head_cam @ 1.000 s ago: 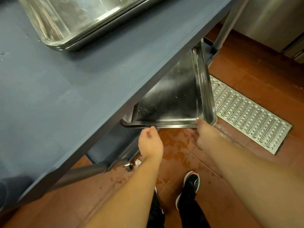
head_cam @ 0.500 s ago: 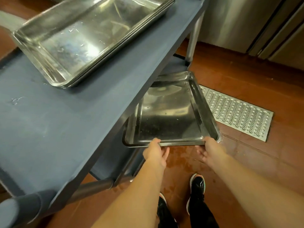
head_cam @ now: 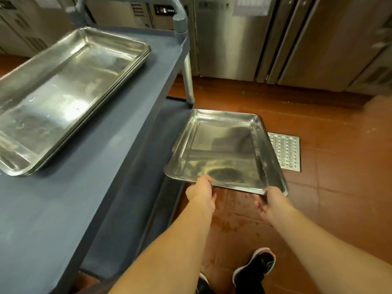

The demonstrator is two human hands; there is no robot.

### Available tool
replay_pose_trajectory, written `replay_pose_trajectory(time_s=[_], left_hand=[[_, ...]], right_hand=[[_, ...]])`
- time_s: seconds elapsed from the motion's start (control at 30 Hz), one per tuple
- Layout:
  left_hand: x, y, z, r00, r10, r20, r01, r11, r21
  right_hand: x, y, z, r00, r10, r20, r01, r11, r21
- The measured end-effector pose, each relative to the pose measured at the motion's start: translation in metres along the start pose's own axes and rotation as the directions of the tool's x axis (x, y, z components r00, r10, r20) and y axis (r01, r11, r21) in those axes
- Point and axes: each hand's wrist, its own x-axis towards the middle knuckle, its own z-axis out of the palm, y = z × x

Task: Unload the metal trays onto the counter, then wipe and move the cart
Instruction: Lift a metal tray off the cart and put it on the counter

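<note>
I hold a shallow metal tray (head_cam: 224, 149) out in the air to the right of the blue-grey cart (head_cam: 89, 177), clear of its lower shelf (head_cam: 135, 187). My left hand (head_cam: 200, 190) grips the tray's near rim at the left. My right hand (head_cam: 272, 202) grips the same rim near the right corner. A stack of larger metal trays (head_cam: 63, 92) lies on the cart's top shelf, to the left.
Stainless steel cabinets (head_cam: 275, 39) line the back wall. A perforated floor drain grate (head_cam: 286, 151) lies in the red tile floor beyond the held tray. The cart's handle post (head_cam: 180, 22) rises at its far end. My black shoes (head_cam: 254, 270) stand below.
The tray has slid out from the cart's lower shelf and come up and to the right, held in both hands. My view has risen, showing the cabinets.
</note>
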Motion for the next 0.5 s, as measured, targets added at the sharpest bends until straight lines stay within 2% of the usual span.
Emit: replay_pose_trajectory(time_s=[0.2, 0.5], left_hand=[[-0.019, -0.009, 0.074, 0.995, 0.015, 0.095, -0.023, 0.997, 0.078], [-0.078, -0.033, 0.234, 0.967, 0.034, 0.251, -0.096, 0.966, 0.240]], right_hand=[[0.012, -0.062, -0.035, 0.997, -0.044, -0.065, 0.052, 0.992, 0.115], [0.016, -0.192, -0.110, 0.991, -0.082, -0.106, 0.107, 0.959, 0.264]])
